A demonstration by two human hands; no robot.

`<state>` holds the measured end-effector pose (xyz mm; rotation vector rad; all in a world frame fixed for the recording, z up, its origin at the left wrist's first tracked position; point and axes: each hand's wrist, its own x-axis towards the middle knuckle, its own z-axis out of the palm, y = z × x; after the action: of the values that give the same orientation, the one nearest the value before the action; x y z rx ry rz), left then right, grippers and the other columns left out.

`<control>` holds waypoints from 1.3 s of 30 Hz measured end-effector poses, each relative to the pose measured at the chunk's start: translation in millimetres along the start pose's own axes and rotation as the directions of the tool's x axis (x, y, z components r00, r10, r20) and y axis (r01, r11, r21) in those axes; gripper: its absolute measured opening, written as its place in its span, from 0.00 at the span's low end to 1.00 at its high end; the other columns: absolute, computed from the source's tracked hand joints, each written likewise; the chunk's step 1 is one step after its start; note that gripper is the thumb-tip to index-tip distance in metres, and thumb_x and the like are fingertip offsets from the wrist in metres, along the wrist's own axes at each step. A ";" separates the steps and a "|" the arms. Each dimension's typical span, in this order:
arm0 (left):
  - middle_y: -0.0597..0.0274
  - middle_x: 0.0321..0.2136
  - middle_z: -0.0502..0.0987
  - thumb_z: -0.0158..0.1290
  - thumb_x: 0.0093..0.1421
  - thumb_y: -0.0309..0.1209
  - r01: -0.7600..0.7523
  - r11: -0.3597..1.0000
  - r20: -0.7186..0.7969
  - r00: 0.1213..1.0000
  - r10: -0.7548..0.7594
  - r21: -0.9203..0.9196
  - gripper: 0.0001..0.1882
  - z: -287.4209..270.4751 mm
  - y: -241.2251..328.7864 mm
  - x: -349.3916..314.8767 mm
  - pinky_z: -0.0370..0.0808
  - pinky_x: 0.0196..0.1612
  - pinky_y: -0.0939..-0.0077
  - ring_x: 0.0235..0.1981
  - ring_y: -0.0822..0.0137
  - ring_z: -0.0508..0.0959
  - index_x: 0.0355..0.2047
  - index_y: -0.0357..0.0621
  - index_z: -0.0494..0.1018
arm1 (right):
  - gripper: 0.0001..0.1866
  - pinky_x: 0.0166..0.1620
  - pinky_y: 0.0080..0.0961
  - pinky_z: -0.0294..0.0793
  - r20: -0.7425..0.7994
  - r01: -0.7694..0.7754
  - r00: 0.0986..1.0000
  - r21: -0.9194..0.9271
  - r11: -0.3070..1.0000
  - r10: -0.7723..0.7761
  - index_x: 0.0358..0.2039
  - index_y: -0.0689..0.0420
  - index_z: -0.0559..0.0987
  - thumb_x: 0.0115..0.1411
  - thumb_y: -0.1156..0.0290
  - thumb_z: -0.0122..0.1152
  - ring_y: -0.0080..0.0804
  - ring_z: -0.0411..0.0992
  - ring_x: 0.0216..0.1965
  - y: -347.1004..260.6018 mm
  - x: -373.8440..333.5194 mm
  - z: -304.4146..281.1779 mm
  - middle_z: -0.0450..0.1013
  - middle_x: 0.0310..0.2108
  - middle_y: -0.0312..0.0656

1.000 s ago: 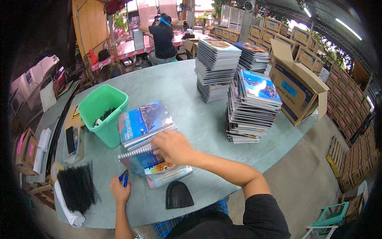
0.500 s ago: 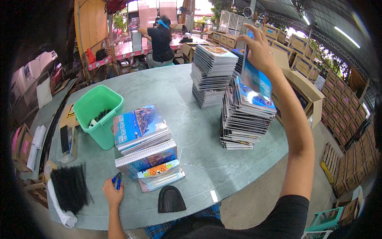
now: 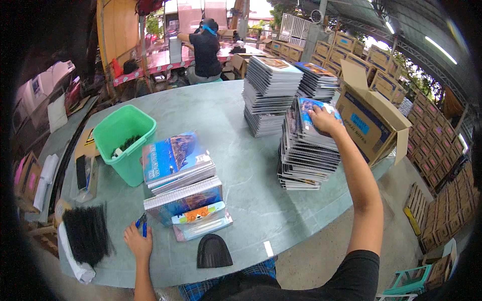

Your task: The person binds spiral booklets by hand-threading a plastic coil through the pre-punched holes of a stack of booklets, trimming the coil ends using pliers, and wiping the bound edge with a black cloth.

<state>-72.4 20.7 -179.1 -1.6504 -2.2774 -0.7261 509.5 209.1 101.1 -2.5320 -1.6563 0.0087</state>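
Observation:
My left hand (image 3: 137,242) is closed around blue-handled pliers (image 3: 143,227) at the near left of the table. To the right, my right hand (image 3: 324,120) lies on the blue-covered notebook (image 3: 307,106) at the top of a tall, uneven stack of spiral notebooks (image 3: 307,160); its fingers are spread over the cover. In front of my left hand are a pile of blue-covered books (image 3: 175,156) and a white-edged bound block (image 3: 186,198) standing on its side. An orange and light-blue pouch (image 3: 201,215) leans there. Black plastic coils (image 3: 89,235) lie at the left.
A green bin (image 3: 125,168) with black scraps stands on the left. More notebook stacks (image 3: 271,95) rise at the back beside an open carton (image 3: 366,120). Near the front edge lies a black rounded pad (image 3: 215,251). Another person (image 3: 206,55) sits at a far pink table.
My right hand has come down from above the stack, and the notebook it held upright now lies flat on top. The left hand, still gripping the pliers, has hardly moved.

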 end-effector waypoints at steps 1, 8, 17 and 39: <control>0.47 0.42 0.68 0.54 0.50 0.45 -0.031 0.999 -0.007 1.000 0.031 0.027 0.29 -0.7 2.0 1.9 0.58 0.50 0.56 0.47 0.48 0.65 0.46 0.36 0.66 | 0.31 0.59 0.64 0.39 -0.041 -0.018 0.999 -0.053 0.998 0.016 0.61 0.46 0.56 0.61 0.44 0.31 0.61 0.42 0.63 0.7 -1.9 -3.5 0.44 0.64 0.52; 0.42 0.48 0.67 0.45 0.59 0.41 -0.130 0.898 -0.082 0.991 0.105 -0.421 0.25 -28.4 57.6 11.1 0.59 0.53 0.55 0.50 0.47 0.65 0.51 0.36 0.64 | 0.15 0.47 0.26 0.64 -0.624 0.723 0.679 0.661 0.203 -0.387 0.44 0.61 0.72 0.58 0.67 0.54 0.31 0.68 0.42 -102.3 -127.6 92.5 0.72 0.39 0.43; 0.41 0.38 0.73 0.49 0.56 0.48 0.154 0.979 0.188 0.974 -0.128 -0.133 0.23 -85.2 8.2 34.3 0.71 0.42 0.57 0.39 0.46 0.74 0.43 0.42 0.71 | 0.14 0.34 0.17 0.60 -0.246 0.194 0.946 0.951 -0.239 -0.210 0.23 0.59 0.75 0.61 0.63 0.52 0.17 0.63 0.28 -199.4 -191.7 186.0 0.71 0.25 0.34; 0.67 0.26 0.72 0.54 0.57 0.28 0.075 0.573 -0.275 0.821 -0.500 -0.816 0.08 -166.1 -29.5 41.3 0.66 0.22 0.88 0.21 0.81 0.68 0.36 0.38 0.71 | 0.15 0.41 0.34 0.68 -0.757 1.000 0.024 0.026 0.006 -0.653 0.37 0.49 0.78 0.45 0.76 0.56 0.35 0.70 0.41 -234.8 -265.9 157.6 0.73 0.39 0.38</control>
<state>-129.8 -38.8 -26.4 -1.0578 -1.9452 -2.2055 177.4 74.0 -47.6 -0.4380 -2.1503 -0.2716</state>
